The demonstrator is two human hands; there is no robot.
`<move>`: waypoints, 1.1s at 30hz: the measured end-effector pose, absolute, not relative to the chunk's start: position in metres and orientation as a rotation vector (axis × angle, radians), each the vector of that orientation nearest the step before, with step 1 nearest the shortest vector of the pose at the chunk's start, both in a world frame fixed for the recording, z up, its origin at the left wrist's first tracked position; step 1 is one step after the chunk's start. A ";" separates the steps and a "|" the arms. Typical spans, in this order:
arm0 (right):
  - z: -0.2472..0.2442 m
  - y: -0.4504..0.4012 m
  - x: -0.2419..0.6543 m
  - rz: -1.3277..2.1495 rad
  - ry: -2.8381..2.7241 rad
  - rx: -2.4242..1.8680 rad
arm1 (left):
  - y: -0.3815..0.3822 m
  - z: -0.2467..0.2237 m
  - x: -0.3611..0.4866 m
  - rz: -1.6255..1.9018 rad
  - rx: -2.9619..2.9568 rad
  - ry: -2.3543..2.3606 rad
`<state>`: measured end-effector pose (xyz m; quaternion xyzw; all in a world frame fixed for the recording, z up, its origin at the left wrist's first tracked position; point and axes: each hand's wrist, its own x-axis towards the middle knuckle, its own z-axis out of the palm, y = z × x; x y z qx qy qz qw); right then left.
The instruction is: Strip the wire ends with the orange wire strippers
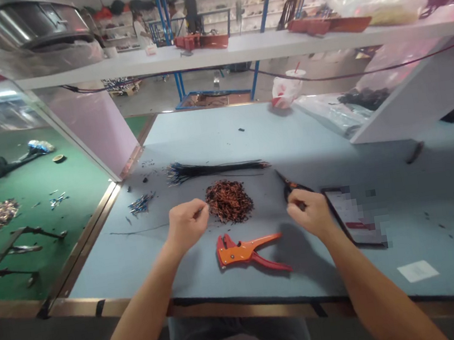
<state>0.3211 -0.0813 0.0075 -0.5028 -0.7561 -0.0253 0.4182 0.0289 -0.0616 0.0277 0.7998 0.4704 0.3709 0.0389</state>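
My left hand [187, 222] is closed in a pinch on a thin black wire [138, 231], whose tail trails left over the table. Beside its fingertips lies a heap of short copper-brown and black scraps [230, 201]. My right hand [309, 212] is wrapped around the handles of dark scissors with orange on them [289, 183], their tip pointing up and left. A bundle of black wires [218, 168] with blue ends stretches across behind the heap. In front of the heap rests an orange and red wire stripper [245, 252], touched by neither hand.
A small pile of blue-ended pieces [141, 203] lies on the left. Right of my right hand is a partly blurred tablet or phone [354, 217], with a white paper square [417, 271] nearer the edge. A white shelf [211, 57] spans the back, above a lidded cup [295, 74].
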 end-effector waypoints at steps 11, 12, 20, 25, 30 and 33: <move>-0.012 -0.086 0.289 0.238 -2.183 -1.641 | -0.068 0.009 0.050 1.172 2.446 1.269; -0.009 -0.087 0.293 0.231 -2.137 -1.658 | -0.066 0.009 0.048 1.161 2.414 1.278; 0.012 -0.099 0.301 0.505 -2.394 -1.634 | -0.057 0.004 0.045 1.291 1.991 1.438; 0.014 -0.113 0.285 0.687 -2.653 -1.405 | -0.055 0.007 0.046 1.336 1.787 1.479; 0.011 -0.114 0.275 0.624 -2.604 -1.451 | -0.052 0.007 0.046 1.378 1.683 1.423; 0.011 -0.106 0.283 0.703 -2.349 -1.494 | -0.053 0.008 0.045 1.442 1.674 1.423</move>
